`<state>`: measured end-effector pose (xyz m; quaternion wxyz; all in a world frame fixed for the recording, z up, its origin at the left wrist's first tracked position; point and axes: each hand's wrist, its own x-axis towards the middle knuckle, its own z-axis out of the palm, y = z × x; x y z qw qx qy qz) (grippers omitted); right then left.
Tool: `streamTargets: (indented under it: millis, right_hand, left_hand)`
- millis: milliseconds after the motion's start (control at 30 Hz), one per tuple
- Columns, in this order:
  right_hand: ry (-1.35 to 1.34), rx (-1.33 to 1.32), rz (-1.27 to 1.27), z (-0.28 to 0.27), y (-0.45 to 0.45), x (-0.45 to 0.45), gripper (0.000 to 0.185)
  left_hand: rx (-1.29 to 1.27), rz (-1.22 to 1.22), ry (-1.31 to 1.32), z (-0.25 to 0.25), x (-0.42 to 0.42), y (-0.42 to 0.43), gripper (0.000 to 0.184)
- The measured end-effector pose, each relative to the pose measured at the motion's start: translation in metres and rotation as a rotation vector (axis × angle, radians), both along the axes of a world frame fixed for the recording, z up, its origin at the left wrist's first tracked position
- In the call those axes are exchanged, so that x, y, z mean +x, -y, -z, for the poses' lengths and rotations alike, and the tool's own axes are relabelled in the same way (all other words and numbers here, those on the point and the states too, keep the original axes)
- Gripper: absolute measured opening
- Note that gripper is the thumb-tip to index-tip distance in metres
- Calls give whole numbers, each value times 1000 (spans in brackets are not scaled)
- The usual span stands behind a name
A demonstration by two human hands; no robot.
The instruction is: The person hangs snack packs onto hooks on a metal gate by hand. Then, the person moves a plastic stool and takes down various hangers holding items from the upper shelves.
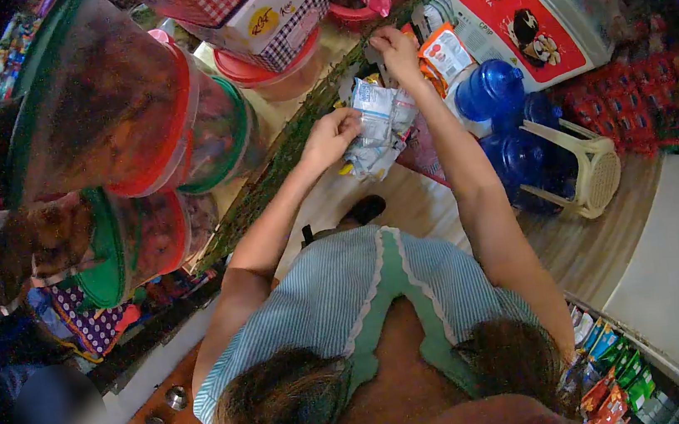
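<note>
Just below the shelf edge hangs a bunch of white and blue sachets point(376, 116). My left hand point(333, 137) is at the left side of the sachets, its thumb and fingers pinched at their edge. Up and to the right, my right hand point(397, 53) is by the shelf edge with its fingers curled; what they hold, if anything, is too small to tell. An orange and white packet point(445, 53) hangs just right of my right wrist.
Stacked tubs with red and green lids point(213, 134) stand at the left, near checkered boxes point(267, 19). At the right are a Selecta freezer box point(531, 14), blue water jugs point(493, 90) and a beige stool point(590, 171). Snack packs point(616, 360) sit lower right.
</note>
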<state>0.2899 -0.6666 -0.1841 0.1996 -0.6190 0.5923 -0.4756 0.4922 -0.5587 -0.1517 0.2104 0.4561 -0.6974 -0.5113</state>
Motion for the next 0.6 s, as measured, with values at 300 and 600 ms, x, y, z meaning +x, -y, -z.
streamTargets:
  millis: [300, 600]
  right_hand:
    - [69, -32, -67, -3, -13, -16, 23]
    - [343, 128, 14, 16, -138, -89, 10]
  left_hand:
    - [-56, -30, 26, 26, 9, -4, 32]
    - [34, 239, 203, 11, -16, -9, 32]
